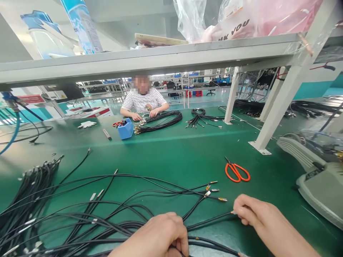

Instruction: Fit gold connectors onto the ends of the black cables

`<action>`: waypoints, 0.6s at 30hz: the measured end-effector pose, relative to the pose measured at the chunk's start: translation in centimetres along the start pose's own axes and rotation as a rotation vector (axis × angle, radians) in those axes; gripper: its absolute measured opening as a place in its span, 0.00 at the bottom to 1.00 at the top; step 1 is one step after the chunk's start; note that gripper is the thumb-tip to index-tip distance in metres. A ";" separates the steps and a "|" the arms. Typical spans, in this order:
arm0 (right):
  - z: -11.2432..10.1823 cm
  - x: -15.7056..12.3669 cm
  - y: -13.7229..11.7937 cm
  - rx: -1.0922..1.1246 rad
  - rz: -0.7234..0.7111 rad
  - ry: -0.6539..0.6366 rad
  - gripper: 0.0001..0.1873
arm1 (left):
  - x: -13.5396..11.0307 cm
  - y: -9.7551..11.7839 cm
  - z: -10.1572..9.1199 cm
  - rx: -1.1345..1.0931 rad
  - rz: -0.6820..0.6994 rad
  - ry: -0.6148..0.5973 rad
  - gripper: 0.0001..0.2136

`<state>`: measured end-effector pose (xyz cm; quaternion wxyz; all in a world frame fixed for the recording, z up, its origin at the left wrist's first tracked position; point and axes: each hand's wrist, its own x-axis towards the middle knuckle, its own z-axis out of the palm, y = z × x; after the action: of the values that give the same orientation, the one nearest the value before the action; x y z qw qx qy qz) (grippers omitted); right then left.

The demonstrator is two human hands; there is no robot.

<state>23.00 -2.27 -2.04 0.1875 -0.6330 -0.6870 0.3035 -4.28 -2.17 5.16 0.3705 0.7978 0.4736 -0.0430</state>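
My right hand point(250, 212) pinches the tip of a black cable point(209, 218), its end hidden in my fingertips. At the bottom middle, my left hand point(167, 233) is curled down over several black cables, its fingers closed around them; exactly how many it grips I cannot tell. Other cable ends with metal connectors point(222, 199) and small labels lie just beyond, between my two hands. More loose black cables point(125, 225) spread to the left of my left hand. Orange-handled scissors point(233, 169) lie on the green table point(166, 157) beyond my right hand.
A thick cable bundle point(40, 182) lies at left. Across the table a person point(144, 100) handles coiled cables point(171, 119) beside a blue box point(125, 130). A shelf point(160, 57) crosses overhead, its post point(284, 96) at right. A grey machine point(321, 182) stands far right.
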 end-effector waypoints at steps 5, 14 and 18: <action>0.5 -0.5 1.6 0.298 0.033 -0.090 0.13 | 0.7 -0.5 -0.1 -0.091 0.067 0.071 0.04; 0.3 -1.5 0.3 0.661 0.022 0.032 0.09 | 7.5 3.8 2.1 -0.287 0.374 0.316 0.12; 0.7 -1.6 0.4 0.744 0.005 0.069 0.10 | 9.2 4.0 4.1 -0.456 0.353 0.218 0.09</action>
<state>23.06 -3.99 -2.57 0.4272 -0.5330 -0.5214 0.5114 5.10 0.84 0.58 0.4886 0.7640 0.3623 0.2153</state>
